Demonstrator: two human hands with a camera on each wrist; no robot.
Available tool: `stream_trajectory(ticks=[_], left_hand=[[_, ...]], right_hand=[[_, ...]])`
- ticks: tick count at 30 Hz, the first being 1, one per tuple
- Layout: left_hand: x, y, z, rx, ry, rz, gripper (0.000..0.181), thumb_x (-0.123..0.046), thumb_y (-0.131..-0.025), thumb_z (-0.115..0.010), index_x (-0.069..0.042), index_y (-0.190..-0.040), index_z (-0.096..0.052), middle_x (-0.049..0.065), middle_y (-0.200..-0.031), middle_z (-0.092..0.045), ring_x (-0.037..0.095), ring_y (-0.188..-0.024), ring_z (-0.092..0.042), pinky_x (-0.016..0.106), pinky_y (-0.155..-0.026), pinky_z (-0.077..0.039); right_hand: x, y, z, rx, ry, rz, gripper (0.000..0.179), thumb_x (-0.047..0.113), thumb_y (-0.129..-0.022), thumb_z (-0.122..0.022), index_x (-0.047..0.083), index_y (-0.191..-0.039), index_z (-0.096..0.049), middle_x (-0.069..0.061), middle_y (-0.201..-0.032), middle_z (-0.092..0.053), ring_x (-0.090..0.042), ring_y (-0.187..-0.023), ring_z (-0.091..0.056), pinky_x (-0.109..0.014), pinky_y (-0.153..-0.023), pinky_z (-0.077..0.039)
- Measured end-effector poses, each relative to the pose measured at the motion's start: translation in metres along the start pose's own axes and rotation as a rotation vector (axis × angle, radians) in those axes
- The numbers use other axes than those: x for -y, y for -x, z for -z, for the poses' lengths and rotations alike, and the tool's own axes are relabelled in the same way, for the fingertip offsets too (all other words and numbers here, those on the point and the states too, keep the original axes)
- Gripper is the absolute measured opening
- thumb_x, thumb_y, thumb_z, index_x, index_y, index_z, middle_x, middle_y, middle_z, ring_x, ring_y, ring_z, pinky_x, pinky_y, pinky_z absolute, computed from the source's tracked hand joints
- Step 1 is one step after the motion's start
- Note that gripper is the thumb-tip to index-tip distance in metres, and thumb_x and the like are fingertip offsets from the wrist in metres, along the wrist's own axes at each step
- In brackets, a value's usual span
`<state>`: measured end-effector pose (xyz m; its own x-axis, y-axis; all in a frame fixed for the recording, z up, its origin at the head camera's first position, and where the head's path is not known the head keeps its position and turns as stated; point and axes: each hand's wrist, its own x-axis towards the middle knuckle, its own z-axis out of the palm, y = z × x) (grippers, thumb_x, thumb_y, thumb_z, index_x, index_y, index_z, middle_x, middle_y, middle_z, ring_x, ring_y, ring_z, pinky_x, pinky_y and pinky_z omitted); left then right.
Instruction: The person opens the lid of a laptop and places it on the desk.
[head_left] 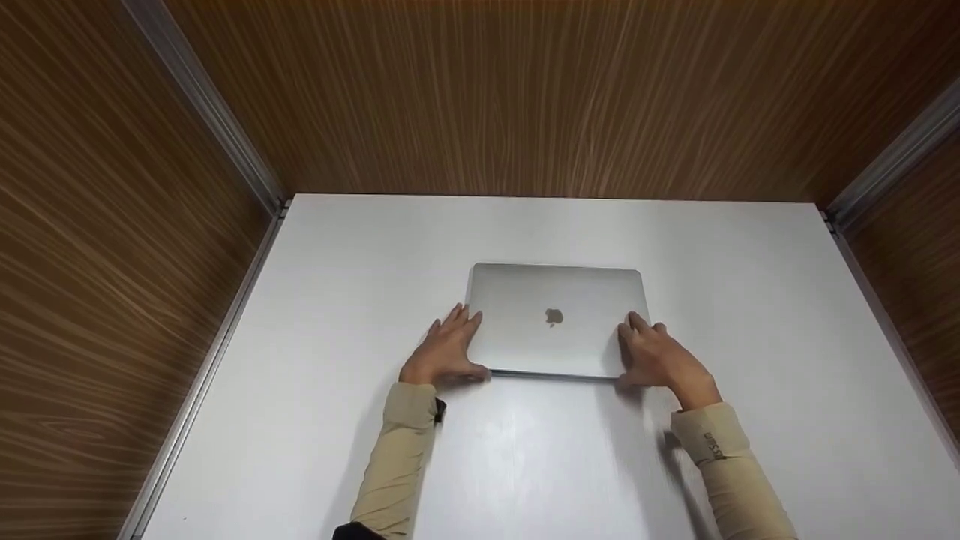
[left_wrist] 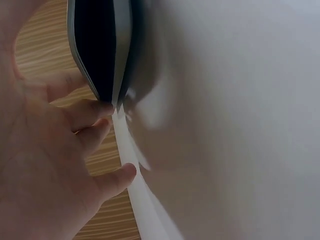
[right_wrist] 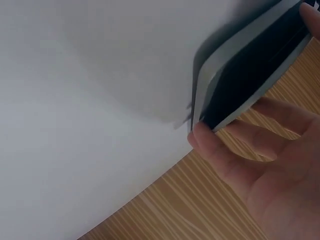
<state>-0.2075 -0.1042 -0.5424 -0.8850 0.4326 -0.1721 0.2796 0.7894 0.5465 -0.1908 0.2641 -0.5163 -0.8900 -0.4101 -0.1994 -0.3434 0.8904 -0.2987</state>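
Observation:
A silver laptop (head_left: 525,322) with a dark apple logo lies on the white table, lid up. My left hand (head_left: 446,352) holds its left side, thumb at the front corner and fingers along the left edge. On the other side, my right hand (head_left: 658,358) grips the right edge, with fingertips on the lid and the thumb at the front corner. Both wrist views show a dark gap between lid and base of the laptop (left_wrist: 122,40), so the lid stands slightly raised. In the right wrist view, the fingers (right_wrist: 220,150) touch the laptop's edge (right_wrist: 212,75).
The white table (head_left: 337,300) spreads around the laptop on all sides. Brown wood-grain panels (head_left: 480,97) rise behind it and at both sides, joined by metal corner posts (head_left: 214,105). Beige sleeves (head_left: 394,465) cover both forearms.

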Motion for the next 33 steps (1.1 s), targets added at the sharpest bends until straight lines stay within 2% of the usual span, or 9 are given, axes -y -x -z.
stream_trajectory(ticks=[8, 14, 26, 28, 33], left_hand=[[-0.002, 0.002, 0.009, -0.014, -0.017, -0.013, 0.106, -0.046, -0.076, -0.088, 0.001, -0.155, -0.037, 0.024, -0.162, -0.025, 0.032, -0.153, -0.016, 0.059, -0.121, -0.016], [-0.001, 0.004, 0.007, -0.016, 0.009, -0.017, 0.105, -0.048, -0.077, -0.086, 0.001, -0.155, -0.036, 0.024, -0.162, -0.025, 0.032, -0.153, -0.017, 0.058, -0.121, -0.017], [0.000, 0.011, 0.005, -0.069, -0.002, -0.062, 0.095, -0.051, -0.085, -0.078, 0.002, -0.154, -0.039, 0.023, -0.161, -0.029, 0.033, -0.152, -0.020, 0.062, -0.119, -0.020], [-0.003, 0.011, 0.005, -0.077, 0.004, -0.083, 0.087, -0.050, -0.089, -0.074, 0.003, -0.151, -0.044, 0.020, -0.162, -0.030, 0.033, -0.152, -0.020, 0.061, -0.119, -0.020], [-0.015, 0.006, 0.000, -0.088, -0.020, -0.209, 0.078, -0.050, -0.091, -0.072, 0.003, -0.145, -0.052, 0.019, -0.160, -0.034, 0.039, -0.150, -0.025, 0.061, -0.118, -0.025]], right_hand=[[-0.011, 0.006, -0.001, -0.117, -0.023, 0.083, 0.086, 0.030, -0.071, -0.089, -0.018, -0.132, -0.052, -0.040, -0.144, -0.042, -0.062, -0.117, -0.048, -0.066, -0.093, -0.049], [-0.019, 0.010, -0.008, -0.217, 0.003, 0.148, 0.082, 0.033, -0.071, -0.088, -0.019, -0.125, -0.057, -0.040, -0.138, -0.049, -0.061, -0.110, -0.053, -0.064, -0.090, -0.051], [-0.028, 0.017, -0.019, -0.380, -0.036, 0.186, 0.076, 0.031, -0.073, -0.087, -0.020, -0.123, -0.060, -0.034, -0.133, -0.057, -0.054, -0.113, -0.056, -0.062, -0.093, -0.051], [-0.028, 0.017, -0.019, -0.391, -0.035, 0.191, 0.076, 0.032, -0.073, -0.087, -0.020, -0.122, -0.060, -0.033, -0.133, -0.057, -0.054, -0.113, -0.056, -0.062, -0.093, -0.051], [-0.030, 0.018, -0.021, -0.464, -0.035, 0.249, 0.070, 0.028, -0.074, -0.086, -0.020, -0.119, -0.062, -0.033, -0.128, -0.060, -0.052, -0.109, -0.059, -0.061, -0.089, -0.052]])
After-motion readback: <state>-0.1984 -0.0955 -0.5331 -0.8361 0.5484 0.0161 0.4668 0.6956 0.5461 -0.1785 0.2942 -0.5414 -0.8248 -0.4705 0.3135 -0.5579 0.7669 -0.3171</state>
